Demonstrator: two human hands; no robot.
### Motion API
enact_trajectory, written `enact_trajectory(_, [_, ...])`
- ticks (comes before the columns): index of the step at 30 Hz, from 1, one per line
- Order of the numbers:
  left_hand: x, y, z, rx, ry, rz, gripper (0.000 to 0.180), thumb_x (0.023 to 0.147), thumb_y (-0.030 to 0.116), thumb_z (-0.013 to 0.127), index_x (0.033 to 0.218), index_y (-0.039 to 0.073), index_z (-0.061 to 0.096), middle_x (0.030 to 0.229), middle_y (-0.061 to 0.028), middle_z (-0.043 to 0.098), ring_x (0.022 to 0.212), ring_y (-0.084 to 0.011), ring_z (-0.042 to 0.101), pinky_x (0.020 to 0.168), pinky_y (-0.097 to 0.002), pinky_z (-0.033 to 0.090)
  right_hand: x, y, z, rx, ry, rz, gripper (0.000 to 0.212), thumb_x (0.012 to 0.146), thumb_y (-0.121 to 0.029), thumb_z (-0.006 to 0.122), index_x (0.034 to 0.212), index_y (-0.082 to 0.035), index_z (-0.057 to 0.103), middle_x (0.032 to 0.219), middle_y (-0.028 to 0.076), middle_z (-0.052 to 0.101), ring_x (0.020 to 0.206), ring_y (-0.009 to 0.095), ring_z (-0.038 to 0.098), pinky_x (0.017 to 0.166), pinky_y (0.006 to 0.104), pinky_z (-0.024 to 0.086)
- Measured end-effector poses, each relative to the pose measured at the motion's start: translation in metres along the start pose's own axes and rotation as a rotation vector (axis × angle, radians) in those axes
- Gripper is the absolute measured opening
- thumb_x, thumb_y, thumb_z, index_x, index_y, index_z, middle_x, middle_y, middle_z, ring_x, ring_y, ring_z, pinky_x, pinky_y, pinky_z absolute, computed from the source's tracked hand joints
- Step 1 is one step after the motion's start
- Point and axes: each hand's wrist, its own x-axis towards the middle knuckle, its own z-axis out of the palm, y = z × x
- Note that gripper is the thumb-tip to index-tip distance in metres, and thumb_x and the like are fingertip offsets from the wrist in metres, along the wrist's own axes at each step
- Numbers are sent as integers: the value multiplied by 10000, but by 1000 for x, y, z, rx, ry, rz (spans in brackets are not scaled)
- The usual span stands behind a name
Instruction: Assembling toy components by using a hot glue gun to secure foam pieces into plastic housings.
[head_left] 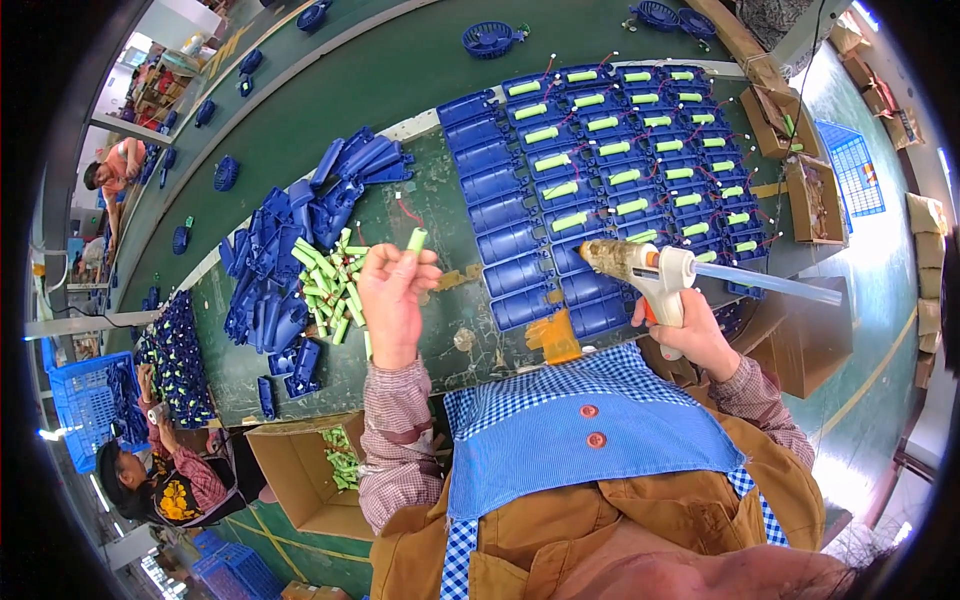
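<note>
We've got one green cell point(417, 239) up in our left hand point(397, 285), above the bare middle strip of the counter point(440, 345). That grip is together: thumb and fingertips are clamped on the cell's near end, the far end sticks out free, and a thin red lead point(411, 211) trails off it. Our right hand point(700, 330) is wrapped around the handle of a white glue gun point(660, 280), with a long clear glue stick point(770, 283) poking out to the right. The crusty nozzle points left over the rows of blue shells point(525, 305); can't tell if it's touching one. Many of those shells have cells laid in them, while the left column and the nearest few are bare.

Just left of our left hand is a pile of loose cells point(325, 285), with a messy heap of blue shells point(268, 300) behind it. So the room to move is mostly that strip between heap and rows. Near edge: our left forearm crosses it, and orange tape point(560, 338) sits there. Far edge: a pale rail, then a green belt point(400, 60). Right edge: small cardboard boxes point(815, 200).
</note>
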Motion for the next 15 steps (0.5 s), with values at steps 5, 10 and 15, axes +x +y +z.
enact_trajectory(5, [0,-25,41,200,-96,-96,113,901,-3,548,1001,-1,496,909,-177,655,733,-214,674,625,-282,562,2,10,6,80,4,-35,325,677,5,568,1002,-3,552,837,30,601,785,132,585,738,283,485])
enact_trajectory(10, [-2,-51,60,413,-181,-105,104,883,-36,556,976,-22,510,881,-132,645,721,-176,661,613,-254,547,1,15,5,48,20,12,296,692,-17,588,984,-2,540,832,34,600,758,130,586,696,273,488])
enact_trajectory(15, [-9,-78,85,750,-139,195,140,787,-45,648,869,-6,542,806,-60,614,661,-128,598,573,-267,486,-7,15,-2,-33,57,38,271,699,-17,596,963,-7,537,827,32,600,751,121,580,676,266,486])
